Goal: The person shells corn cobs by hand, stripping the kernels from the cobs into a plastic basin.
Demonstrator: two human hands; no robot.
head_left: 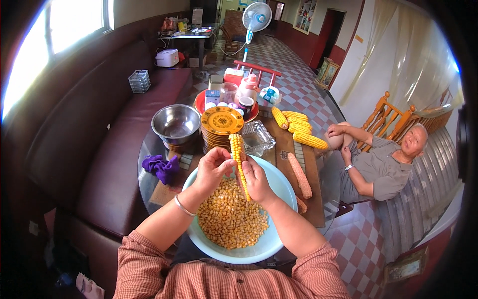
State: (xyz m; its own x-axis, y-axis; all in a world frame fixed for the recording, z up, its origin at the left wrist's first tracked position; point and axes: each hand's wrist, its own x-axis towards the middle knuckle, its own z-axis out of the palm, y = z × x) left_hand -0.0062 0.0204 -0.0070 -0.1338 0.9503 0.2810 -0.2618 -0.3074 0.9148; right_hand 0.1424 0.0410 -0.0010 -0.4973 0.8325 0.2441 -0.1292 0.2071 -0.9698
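Upright above a light blue plastic basin (283, 187), a partly stripped corn cob (239, 157) still bears yellow kernels along one side and its tip. My right hand (255, 179) grips it from the right. My left hand (214, 168), with a bangle at the wrist, has its thumb and curled fingers at the cob's left side; whether they grasp it is unclear. Loose corn kernels (231, 224) cover the basin's bottom. Several full corn cobs (298, 127) lie on the table at the upper right. Below them rests a bare corn cob (300, 175), with another partly hidden by the basin rim.
Behind the basin stand a stack of brown plates (222, 120), a steel bowl (176, 123) and a glass ashtray (257, 135). A purple cloth (161, 169) lies at left. Farther back is a red tray (198, 101) of containers. A seated person (384, 164) is at right, a sofa (123, 149) at left.
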